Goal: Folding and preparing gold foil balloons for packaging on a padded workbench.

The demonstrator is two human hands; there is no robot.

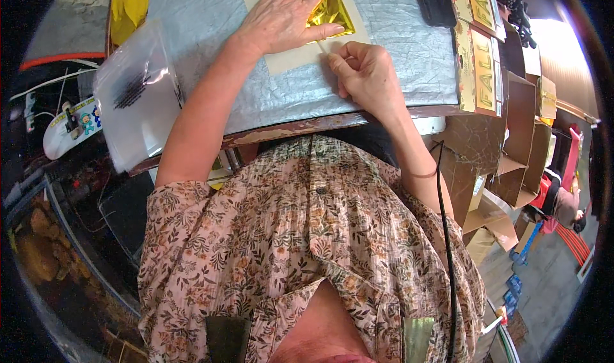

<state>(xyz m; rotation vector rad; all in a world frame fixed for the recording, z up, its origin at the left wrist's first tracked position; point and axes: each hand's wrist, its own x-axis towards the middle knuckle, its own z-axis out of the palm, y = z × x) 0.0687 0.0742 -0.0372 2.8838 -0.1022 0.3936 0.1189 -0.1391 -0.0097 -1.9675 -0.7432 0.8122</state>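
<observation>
My left hand lies flat with its fingers stretched out over a shiny gold foil piece. That foil rests on a beige sheet, whose lower edge is nearest me. Beside this edge my right hand is closed, thumb pressed to the curled forefinger. A thin pale line runs from the foil toward the right fingertips. What the pinch holds, if anything, is too small to make out. Under the sheet spreads a wrinkled silvery-blue table cover.
Clear plastic sleeves overhang the table's left edge, below a yellow foil sheet. On the right are a black case and printed card packs. Cardboard boxes stand beyond. A black cable hangs by my right arm.
</observation>
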